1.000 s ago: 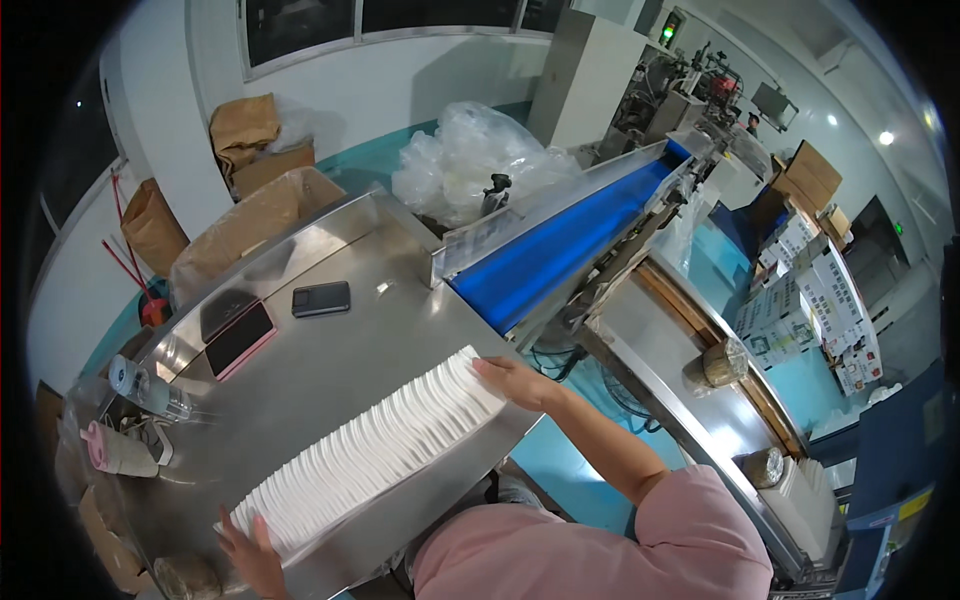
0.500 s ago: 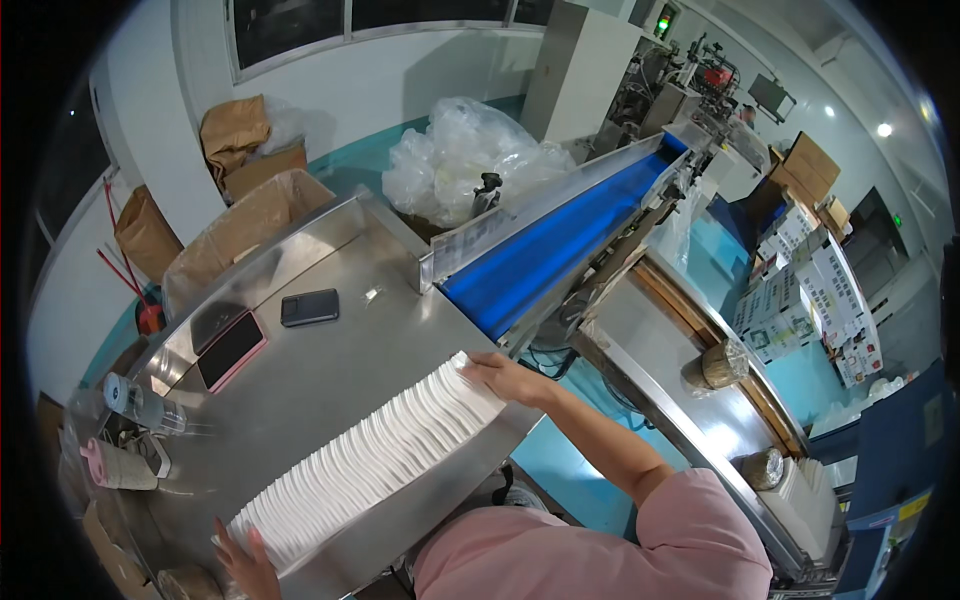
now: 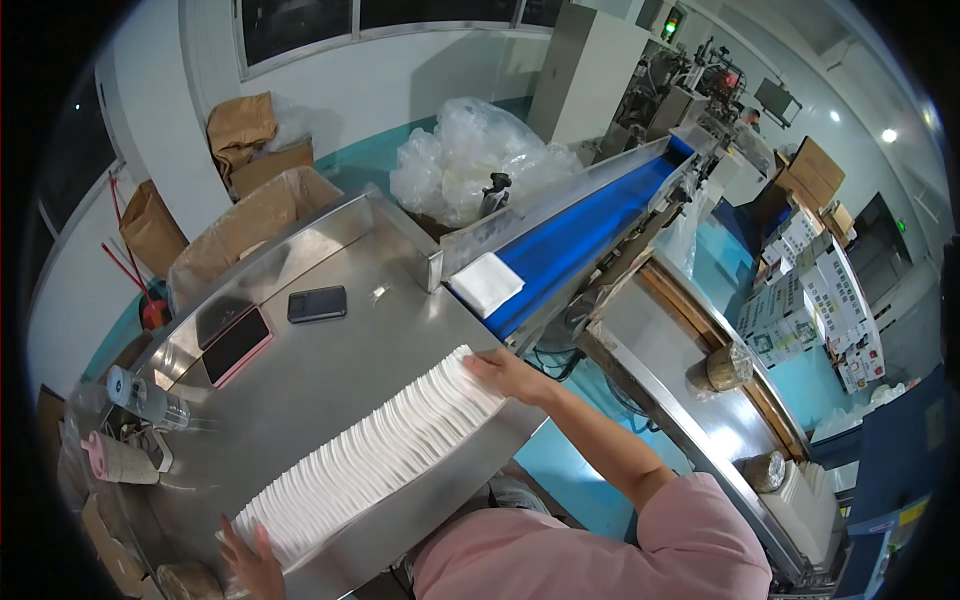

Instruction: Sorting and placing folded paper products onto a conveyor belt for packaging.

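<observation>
A long row of white folded paper napkins (image 3: 365,450) stands on edge on the steel table, slanting from lower left to upper right. At its far right end, my right hand (image 3: 500,373) is closed against the last napkins. My left hand (image 3: 252,565) lies at the near left end, its fingers spread and touching the row. A flat white folded stack (image 3: 486,284), likely napkins too, rests on the near end of the blue conveyor belt (image 3: 590,230), apart from both hands.
On the steel table (image 3: 340,370) lie a pink-edged phone (image 3: 238,346) and a dark phone (image 3: 317,304). A clear bottle (image 3: 150,398) and a pink-lidded cup (image 3: 122,460) stand at its left. Plastic bags (image 3: 475,160) are heaped behind. A metal side bench (image 3: 680,350) runs along the right.
A white folded stack has come onto the near end of the belt, which was bare before. Both hands stay at the ends of the napkin row. The view has shifted slightly.
</observation>
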Motion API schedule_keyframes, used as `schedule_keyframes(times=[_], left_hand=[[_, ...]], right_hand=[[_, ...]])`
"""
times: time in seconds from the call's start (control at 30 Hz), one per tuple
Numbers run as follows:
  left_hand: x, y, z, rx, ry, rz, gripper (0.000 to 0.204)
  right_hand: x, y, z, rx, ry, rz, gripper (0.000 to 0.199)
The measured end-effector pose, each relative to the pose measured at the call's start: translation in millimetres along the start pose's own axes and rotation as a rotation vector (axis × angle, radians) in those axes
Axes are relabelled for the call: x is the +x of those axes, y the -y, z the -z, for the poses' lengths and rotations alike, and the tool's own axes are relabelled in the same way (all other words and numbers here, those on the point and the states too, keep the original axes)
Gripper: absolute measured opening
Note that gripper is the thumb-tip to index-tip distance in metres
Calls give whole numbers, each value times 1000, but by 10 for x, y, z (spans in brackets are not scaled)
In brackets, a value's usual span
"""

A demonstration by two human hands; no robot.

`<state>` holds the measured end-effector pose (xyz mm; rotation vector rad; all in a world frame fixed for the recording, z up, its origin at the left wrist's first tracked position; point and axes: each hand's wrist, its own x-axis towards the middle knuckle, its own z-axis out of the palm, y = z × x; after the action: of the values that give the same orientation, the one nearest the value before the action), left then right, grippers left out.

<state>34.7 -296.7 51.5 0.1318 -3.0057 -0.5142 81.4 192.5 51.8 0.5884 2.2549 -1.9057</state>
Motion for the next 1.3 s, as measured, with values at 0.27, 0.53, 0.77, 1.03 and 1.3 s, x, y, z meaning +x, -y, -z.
schedule_keyframes(times=[0.27,0.53,0.77,1.03,1.3], left_hand=[[-15,-52,-9,8,6,11,63],[-43,-171,1,-51,31,-37,61],[-3,-290,-14,-63,49,-61,62],[9,-256,-62,-53,72,-131,64],[11,-367,-63,-91,76,-118,64]], right_hand=[[198,-245,204,213,-132,85,49],[-4,-54,73,-29,74,94,57],[226,-458,206,64,-120,69,43],[-23,43,46,-83,53,81,37],[140,-147,159,-130,124,208,42]])
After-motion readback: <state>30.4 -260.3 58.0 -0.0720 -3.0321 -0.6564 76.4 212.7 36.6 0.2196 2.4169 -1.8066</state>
